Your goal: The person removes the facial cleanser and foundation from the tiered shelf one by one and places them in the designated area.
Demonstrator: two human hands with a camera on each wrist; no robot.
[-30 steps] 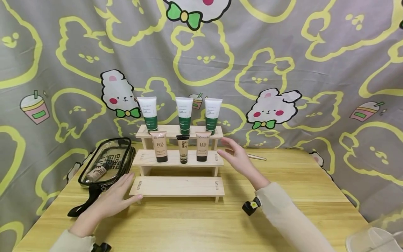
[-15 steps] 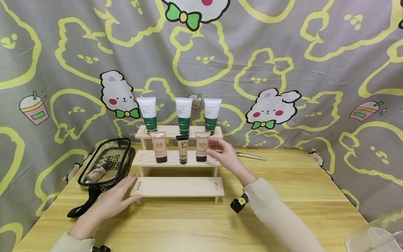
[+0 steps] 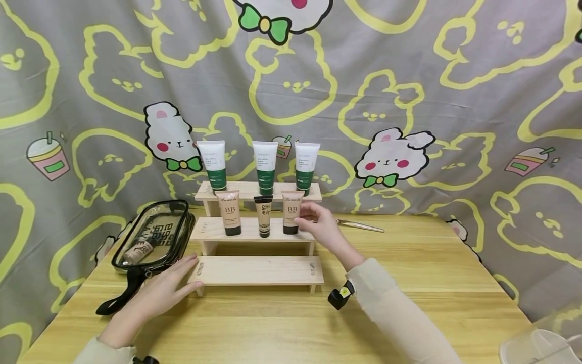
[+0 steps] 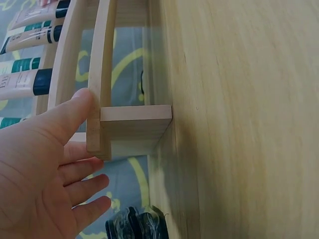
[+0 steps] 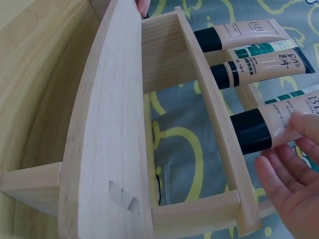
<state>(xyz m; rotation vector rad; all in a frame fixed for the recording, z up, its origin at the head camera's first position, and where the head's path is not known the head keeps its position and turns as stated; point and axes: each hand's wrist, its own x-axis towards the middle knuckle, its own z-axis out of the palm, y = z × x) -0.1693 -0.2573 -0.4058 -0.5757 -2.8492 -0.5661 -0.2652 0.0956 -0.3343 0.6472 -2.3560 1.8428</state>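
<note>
My right hand [image 3: 324, 228] is at the right BB cream tube [image 3: 291, 212] on the middle step. In the right wrist view, the thumb [image 5: 305, 124] lies on that tube's front and the fingers curl behind it. The tube stands upright, cap down. Beside it are a slim black-topped foundation tube [image 3: 264, 215] and another BB cream tube [image 3: 230, 213]. My left hand [image 3: 163, 290] rests at the left end of the lowest step [image 3: 259, 270]. Its thumb touches the wooden edge in the left wrist view, with the other fingers loosely extended.
Three white-and-green tubes [image 3: 265, 167] stand on the top step [image 3: 243, 189]. A clear black-edged pouch [image 3: 156, 230] with a small tube inside lies left of the stand. A slim metallic tool [image 3: 361, 225] lies behind my right hand. A clear container [image 3: 536, 346] sits front right.
My right hand has moved left from beside the stand to the right BB cream tube, and its thumb has come onto the tube. The left hand stays at the lowest step.
</note>
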